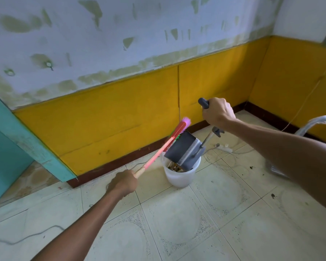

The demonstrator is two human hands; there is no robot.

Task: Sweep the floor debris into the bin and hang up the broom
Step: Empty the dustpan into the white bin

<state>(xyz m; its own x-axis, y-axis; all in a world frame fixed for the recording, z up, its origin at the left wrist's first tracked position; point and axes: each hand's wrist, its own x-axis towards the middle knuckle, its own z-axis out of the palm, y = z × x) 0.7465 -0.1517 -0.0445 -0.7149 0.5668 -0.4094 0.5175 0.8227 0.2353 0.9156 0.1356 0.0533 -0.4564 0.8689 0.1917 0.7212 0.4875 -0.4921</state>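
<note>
My left hand (123,182) grips the pink handle of the broom (158,154); its red head with pink and green bristles is raised toward the yellow wall, just behind the dustpan. My right hand (217,112) is closed around the dark grip of the long-handled grey dustpan (183,150), which is tipped steeply over the white plastic bin (179,177). Brownish debris lies inside the bin under the pan's lip. A few dark specks of debris (272,195) remain on the tiles at the right.
The bin stands on pale patterned tiles close to the yellow wall with its dark skirting (109,166). A white power strip (225,147) and loose cables lie behind the bin. A teal door frame (26,140) is at left, a metal chair frame (316,121) at right.
</note>
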